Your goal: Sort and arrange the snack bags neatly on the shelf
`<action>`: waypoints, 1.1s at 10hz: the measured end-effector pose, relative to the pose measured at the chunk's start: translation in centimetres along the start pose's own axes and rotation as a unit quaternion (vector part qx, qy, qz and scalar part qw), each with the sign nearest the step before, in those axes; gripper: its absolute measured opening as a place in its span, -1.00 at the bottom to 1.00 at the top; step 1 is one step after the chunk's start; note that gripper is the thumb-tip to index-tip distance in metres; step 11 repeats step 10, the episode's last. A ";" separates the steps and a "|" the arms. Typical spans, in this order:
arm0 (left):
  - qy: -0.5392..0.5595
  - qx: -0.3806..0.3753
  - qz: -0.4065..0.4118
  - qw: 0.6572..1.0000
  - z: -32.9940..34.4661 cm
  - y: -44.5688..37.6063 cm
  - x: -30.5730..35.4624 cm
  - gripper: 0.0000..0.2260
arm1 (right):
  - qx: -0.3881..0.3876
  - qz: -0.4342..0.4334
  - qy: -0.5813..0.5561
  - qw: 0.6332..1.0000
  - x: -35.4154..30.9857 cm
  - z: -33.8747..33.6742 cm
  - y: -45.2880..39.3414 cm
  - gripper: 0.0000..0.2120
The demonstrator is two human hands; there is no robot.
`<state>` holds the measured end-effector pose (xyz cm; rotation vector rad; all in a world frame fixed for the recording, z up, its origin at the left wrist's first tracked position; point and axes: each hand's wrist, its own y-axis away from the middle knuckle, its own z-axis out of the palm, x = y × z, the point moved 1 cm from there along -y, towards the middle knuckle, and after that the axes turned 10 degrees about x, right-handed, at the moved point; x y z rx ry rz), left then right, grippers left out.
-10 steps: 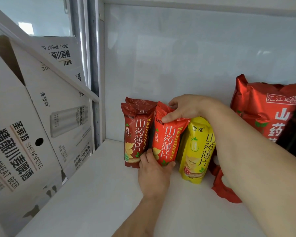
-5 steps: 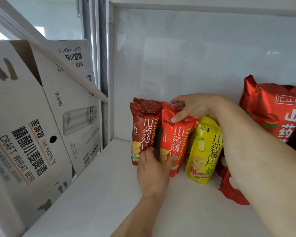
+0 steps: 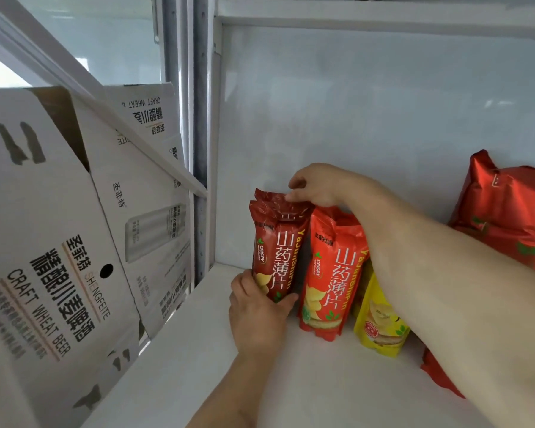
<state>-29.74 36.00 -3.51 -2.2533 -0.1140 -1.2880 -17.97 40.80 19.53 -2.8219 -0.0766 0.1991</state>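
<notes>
Your left hand (image 3: 258,310) cups the bottom of the dark red bag (image 3: 275,242), thumb on its front, fingers round its left edge; your right hand (image 3: 318,186) pinches that bag's top seam w/ thumb and fingers, forearm reaching in from the right, over the other bags; the bag stands upright at the left end of the row on the white shelf (image 3: 198,350); just right of it stands the bright red bag (image 3: 331,273), upright too; next the yellow bag (image 3: 380,322), partly under your forearm; further right a big red bag (image 3: 507,217) leans at the back wall; left of the shelf, beyond the upright post, white beer cartons (image 3: 59,242).
</notes>
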 end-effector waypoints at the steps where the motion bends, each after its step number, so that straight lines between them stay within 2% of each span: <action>1: 0.005 -0.026 0.004 1.000 0.5 -0.2 -0.5 -0.21 | -0.003 -0.005 0.032 0.999 -0.2 0.6 -0.9 -0.53; 3: 0.003 -0.042 -0.004 0.999 0.4 -0.7 -1.2 -0.22 | -0.013 -0.003 0.035 0.999 0.2 1.7 -1.6 -0.58; 6: -0.003 -0.054 -0.007 0.999 0.3 -0.8 -1.4 -0.18 | -0.012 0.012 -0.027 0.999 0.5 1.4 -1.7 -0.63; 8: -0.008 -0.068 -0.015 0.998 -0.3 -0.9 -1.5 -0.18 | 0.027 0.015 -0.047 0.998 0.4 0.1 -0.4 -0.61; 10: 0.002 -0.091 -0.036 0.995 -1.6 -0.4 -2.0 -0.15 | 0.111 -0.010 -0.066 0.992 0.0 -1.5 3.3 -0.62; 11: 0.002 -0.091 -0.036 0.995 -1.6 -0.4 -2.0 -0.15 | 0.111 -0.010 -0.066 0.992 0.0 -1.5 3.3 -0.62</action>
